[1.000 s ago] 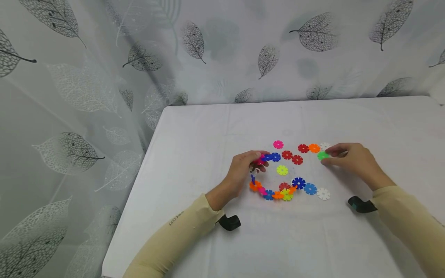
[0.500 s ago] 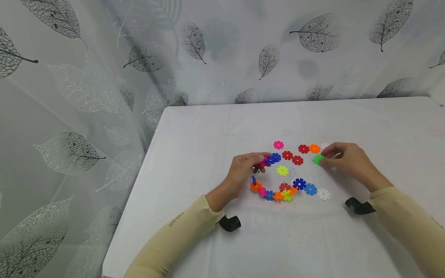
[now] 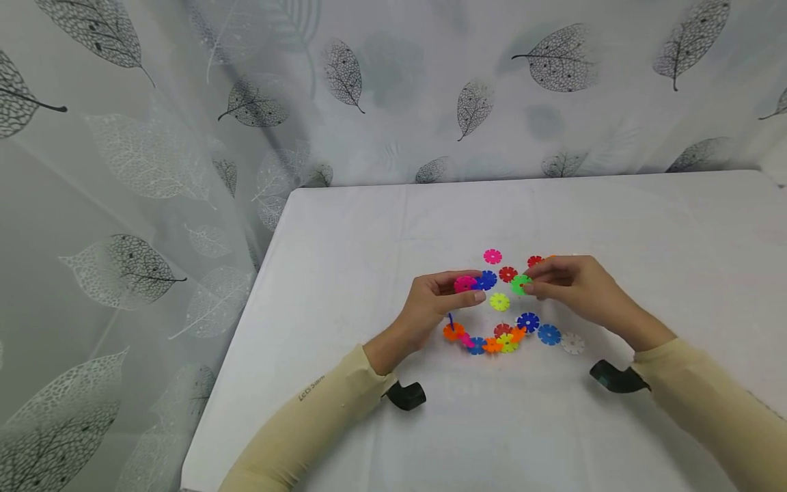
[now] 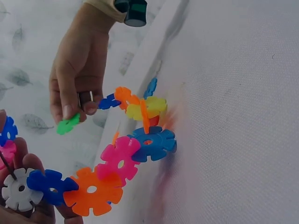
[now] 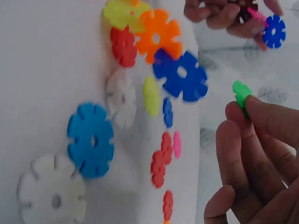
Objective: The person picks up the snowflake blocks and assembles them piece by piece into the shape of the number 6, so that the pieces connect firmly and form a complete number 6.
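Observation:
My left hand (image 3: 424,307) holds one end of a curved chain of notched plastic flower discs. A pink disc (image 3: 465,283) and a blue disc (image 5: 274,31) stand at that end. In the left wrist view, a white disc (image 4: 21,189), an orange disc (image 4: 93,191) and others are slotted together, running down to the table. My right hand (image 3: 568,280) pinches a green disc (image 3: 519,283) between thumb and fingertips, apart from the chain and just right of the left hand. Part of the chain is hidden behind the left hand.
Loose discs lie on the white table (image 3: 344,273): pink (image 3: 492,256), red (image 3: 507,274), yellow (image 3: 499,301), light blue (image 3: 549,334) and white (image 3: 572,343) among them. Others are partly covered by the right hand. A leaf-print curtain (image 3: 393,89) hangs behind.
My right hand has moved left with the green disc, coming closer to the left hand. The left hand's thumb has shifted lower, showing more of the pink disc.

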### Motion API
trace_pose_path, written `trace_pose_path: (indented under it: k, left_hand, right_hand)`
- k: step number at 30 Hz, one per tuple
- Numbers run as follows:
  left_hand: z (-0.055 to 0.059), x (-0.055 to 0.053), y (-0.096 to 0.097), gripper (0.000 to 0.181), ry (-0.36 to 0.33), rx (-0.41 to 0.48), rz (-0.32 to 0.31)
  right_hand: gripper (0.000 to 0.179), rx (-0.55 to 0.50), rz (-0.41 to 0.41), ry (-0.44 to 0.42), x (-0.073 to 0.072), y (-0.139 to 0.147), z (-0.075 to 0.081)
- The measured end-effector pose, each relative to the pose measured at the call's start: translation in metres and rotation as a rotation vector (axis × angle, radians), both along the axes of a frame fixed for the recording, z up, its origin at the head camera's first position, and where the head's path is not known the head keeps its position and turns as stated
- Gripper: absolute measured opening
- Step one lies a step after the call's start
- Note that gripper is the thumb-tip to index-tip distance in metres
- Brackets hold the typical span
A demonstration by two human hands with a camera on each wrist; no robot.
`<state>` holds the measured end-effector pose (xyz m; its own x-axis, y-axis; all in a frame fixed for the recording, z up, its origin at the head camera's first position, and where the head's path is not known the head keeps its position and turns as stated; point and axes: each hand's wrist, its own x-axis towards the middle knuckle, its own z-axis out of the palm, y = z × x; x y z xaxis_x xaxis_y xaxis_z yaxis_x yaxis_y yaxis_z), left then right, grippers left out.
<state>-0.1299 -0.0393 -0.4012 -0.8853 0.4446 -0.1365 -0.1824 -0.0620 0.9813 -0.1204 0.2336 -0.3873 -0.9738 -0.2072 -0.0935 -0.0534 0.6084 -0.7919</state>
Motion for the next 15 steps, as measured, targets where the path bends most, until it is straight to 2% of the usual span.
trace_pose_path:
  k: [7,11,15]
  left_hand:
    - [0.0,0.0,-0.001,0.038,-0.001,0.01,-0.006]
    - [-0.001,0.0,0.0,0.035,-0.002,0.011,-0.001]
    - [-0.002,0.0,0.0,0.033,-0.007,-0.004,0.01]
  right_hand:
    - [0.026,-0.104,0.005,0.093,0.008,-0.016,0.009]
    - [0.022,-0.133,-0.004,0.161,0.011,-0.023,0.012]
    - [0.021,-0.144,-0.012,0.188,0.012,-0.027,0.013]
